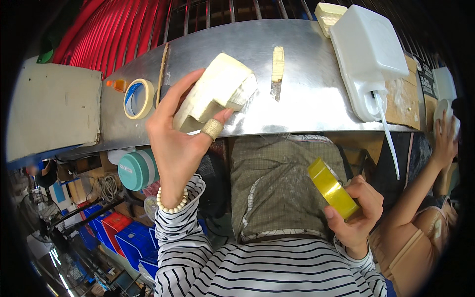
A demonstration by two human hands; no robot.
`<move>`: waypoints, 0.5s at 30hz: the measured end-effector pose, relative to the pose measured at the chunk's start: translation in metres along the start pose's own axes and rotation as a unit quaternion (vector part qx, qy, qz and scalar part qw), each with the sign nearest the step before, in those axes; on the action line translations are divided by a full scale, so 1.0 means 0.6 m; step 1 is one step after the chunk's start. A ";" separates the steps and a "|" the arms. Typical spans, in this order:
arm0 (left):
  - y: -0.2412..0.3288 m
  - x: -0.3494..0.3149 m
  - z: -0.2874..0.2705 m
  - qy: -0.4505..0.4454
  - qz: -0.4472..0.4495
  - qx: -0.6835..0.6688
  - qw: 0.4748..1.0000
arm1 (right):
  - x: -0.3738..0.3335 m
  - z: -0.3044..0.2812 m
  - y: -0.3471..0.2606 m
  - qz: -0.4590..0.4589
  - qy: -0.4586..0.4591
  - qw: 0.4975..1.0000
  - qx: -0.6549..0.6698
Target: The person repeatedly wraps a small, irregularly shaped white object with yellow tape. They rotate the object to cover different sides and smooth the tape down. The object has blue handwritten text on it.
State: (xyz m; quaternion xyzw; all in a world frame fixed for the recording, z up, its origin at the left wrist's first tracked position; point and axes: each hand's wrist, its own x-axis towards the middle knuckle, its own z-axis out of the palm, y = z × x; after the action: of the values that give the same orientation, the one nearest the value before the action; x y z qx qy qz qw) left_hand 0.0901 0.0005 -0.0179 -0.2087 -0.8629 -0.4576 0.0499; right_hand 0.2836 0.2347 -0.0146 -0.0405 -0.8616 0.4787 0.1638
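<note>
My left hand [180,126] grips a cream, notched block [217,84] above the metal table, fingers behind it and thumb along its near side. Tan tape is wrapped around that thumb. Over my lap, my right hand [357,210] pinches a roll of clear yellowish tape [332,189] between thumb and fingers; the roll is tilted and apart from the block. Beyond the block, to its right, lies a short blade [277,74] with a cream wrapped handle. A masking tape roll [138,99] with a blue core lies left of my left hand.
At the right stands a large white plastic bottle [368,49] with a thin tube, beside cardboard [403,99] and another cream block [329,17]. A thin stick [162,74] and small orange bottle [117,85] lie at the left. Another person's hand [446,136] is at far right.
</note>
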 end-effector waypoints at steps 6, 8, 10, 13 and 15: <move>0.001 0.006 0.000 0.011 -0.032 -0.040 0.999 | -0.002 0.001 0.001 -0.010 -0.006 1.000 0.007; -0.004 0.007 -0.001 0.010 -0.036 -0.044 0.998 | -0.002 0.000 0.001 -0.014 -0.013 1.000 0.000; -0.008 0.006 -0.004 -0.005 -0.058 -0.043 0.997 | -0.001 -0.001 0.002 -0.010 -0.015 1.000 0.000; -0.012 0.005 -0.007 -0.024 -0.083 -0.057 0.995 | -0.002 -0.002 0.003 -0.002 -0.015 1.000 -0.009; -0.011 0.005 -0.010 -0.043 -0.108 -0.057 0.992 | -0.005 -0.001 0.003 0.001 -0.009 1.000 -0.012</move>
State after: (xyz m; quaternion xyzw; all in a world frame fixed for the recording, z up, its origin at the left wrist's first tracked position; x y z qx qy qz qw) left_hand 0.0840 -0.0062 -0.0186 -0.1365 -0.8542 -0.4994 -0.0485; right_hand 0.2865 0.2356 -0.0169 -0.0385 -0.8688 0.4687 0.1549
